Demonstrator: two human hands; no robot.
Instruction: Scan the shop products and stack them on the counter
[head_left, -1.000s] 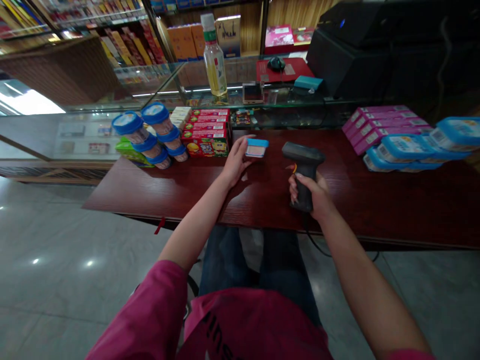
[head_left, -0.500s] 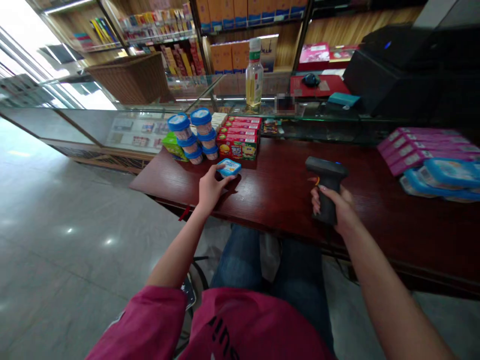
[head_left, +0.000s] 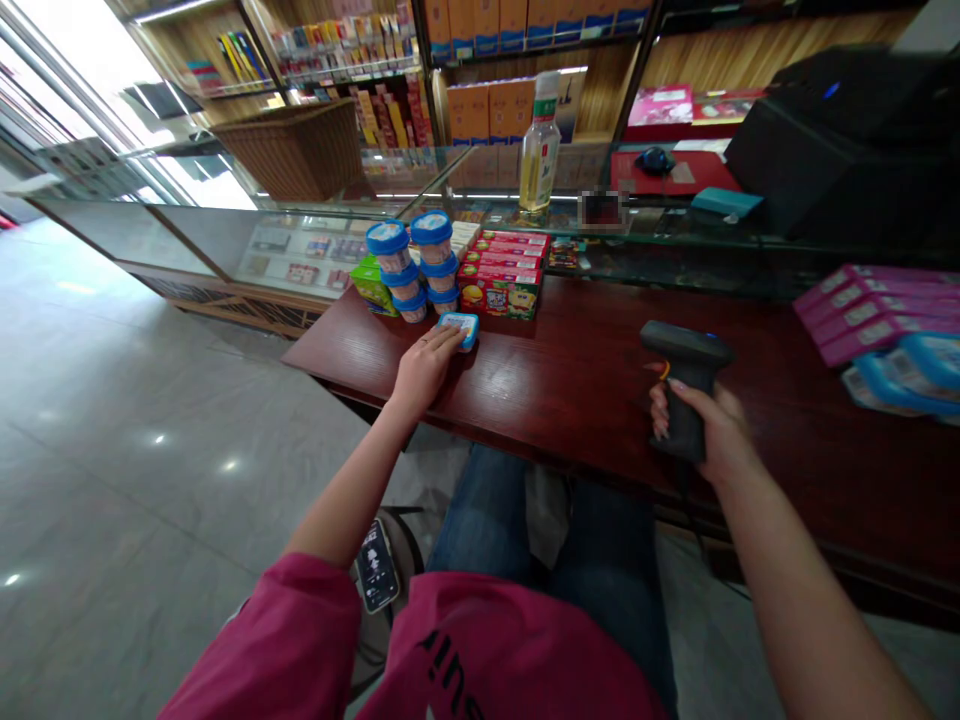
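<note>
Head view: left hand (head_left: 424, 372) is resting its fingers on the tub (head_left: 466, 325), which is lying on the bench (head_left: 559, 395) just beside the stacked cups (head_left: 403, 280). Can't tell if the thumb is pinching; it's hidden. Right hand (head_left: 716, 425) is wrapping its fingers round the scanner (head_left: 686, 370). Risk: cups are standing in narrow stacks, so pushing the tub into their base could topple them.

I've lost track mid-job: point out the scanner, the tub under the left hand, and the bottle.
Scanner (head_left: 688, 350): head view, on its top housing.
Tub (head_left: 467, 324): head view, on its blue lid's uncovered part.
Bottle (head_left: 538, 162): head view, on its body.
</note>
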